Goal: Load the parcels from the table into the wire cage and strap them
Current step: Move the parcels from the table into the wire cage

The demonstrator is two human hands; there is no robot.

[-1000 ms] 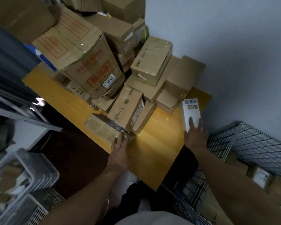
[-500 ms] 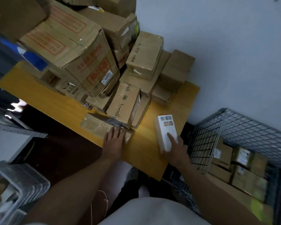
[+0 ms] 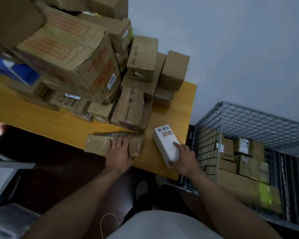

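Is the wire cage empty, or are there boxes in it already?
Not empty. Brown cardboard parcels are stacked inside the wire cage, showing above and through its mesh wall.

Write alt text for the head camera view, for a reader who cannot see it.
Seen from above, a person's right hand grips a white box at the yellow table while the left hand rests flat on a brown taped parcel. Cardboard boxes pile up behind; a wire cage holding parcels stands to the right.

Your view is dim and bluish; the floor [image 3: 50, 161] sinks into shadow, edges bend and smear, and the cage [image 3: 248, 121] looks blurred.
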